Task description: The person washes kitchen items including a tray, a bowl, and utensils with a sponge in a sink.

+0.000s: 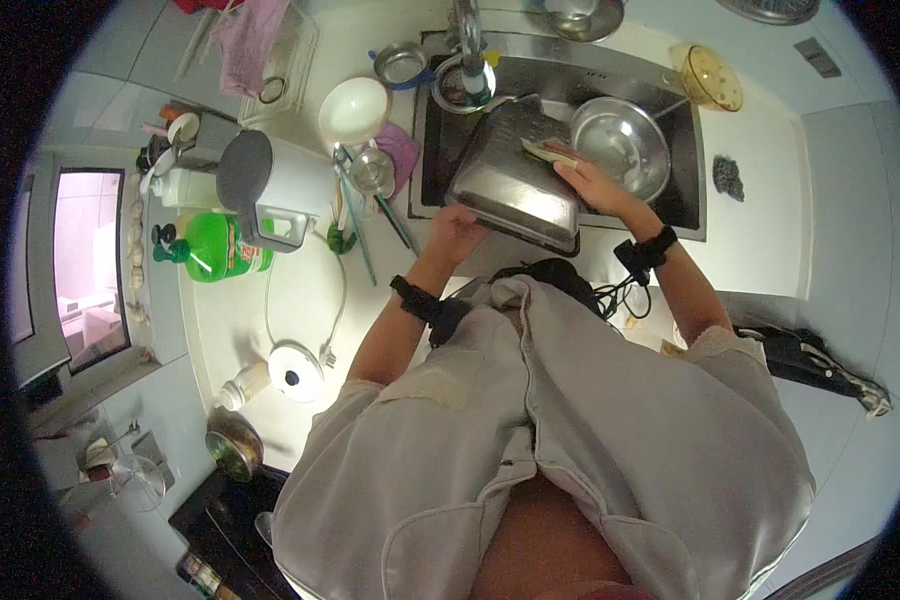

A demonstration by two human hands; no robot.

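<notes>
At upper centre of the frame, your left hand (pixel 457 234) clamps the rim of a tilted metal pan (pixel 515 190) at the sink (pixel 686 190), while your right hand (pixel 598 188) grips a folded cloth (pixel 547 152) against it, near a steel bowl (pixel 625 148).

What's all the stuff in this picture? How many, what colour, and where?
Sink: 1, silver and dark, upper middle
Tap: 1, silver, above sink
Pan: 1, silver, tilted over sink
Pad: 1, pale, against pan
Metal bowls: at least 3, silver, one in sink
Bowl: 1, white, left of sink
Amber bowl: 1, yellowish, right of sink
Scourer: 1, dark grey, right of sink
Jug: 1, white and grey, left
Pump bottle: 1, green, beside jug
Smaller clutter: too unclear to count
Left hand: 1, bare, on pan's edge
Right hand: 1, bare, on pad
</notes>
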